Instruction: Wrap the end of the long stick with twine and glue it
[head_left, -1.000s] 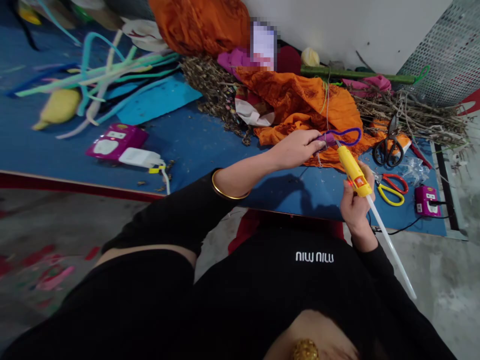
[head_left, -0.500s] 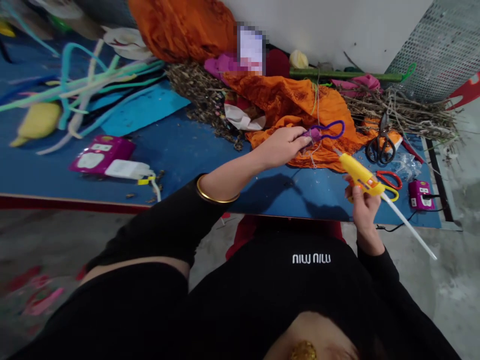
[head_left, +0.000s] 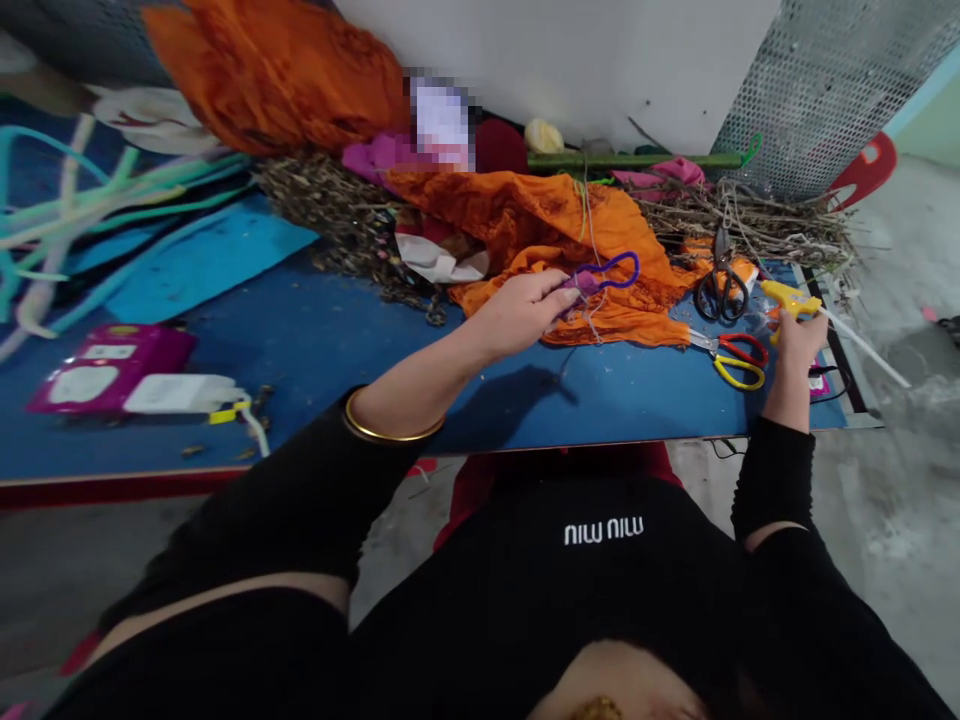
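Note:
My left hand (head_left: 534, 305) pinches a small purple bundle (head_left: 587, 283) wound with thin string. A dark purple loop (head_left: 627, 272), perhaps a pipe cleaner, sticks out of it to the right. This hand is over the front edge of the crumpled orange cloth (head_left: 637, 322). At the right end of the table, my right hand (head_left: 801, 345) grips a yellow hot glue gun (head_left: 789, 298) by its handle. A white glue stick (head_left: 866, 347) juts from the gun's rear. Scissors with red and yellow handles (head_left: 739, 360) lie just left of that hand.
Black-handled scissors (head_left: 721, 290) rest by dried twigs (head_left: 780, 225) at the back right. Purple power boxes sit at both ends, the left one (head_left: 112, 365) with a white plug (head_left: 180, 393). Pale foam-like strips (head_left: 45, 225) and a blue sheet (head_left: 225, 260) lie at left.
My right hand has carried the glue gun to the right, away from the purple bundle, uncovering the red-and-yellow scissors. My left hand still holds the bundle. The view has shifted to the right.

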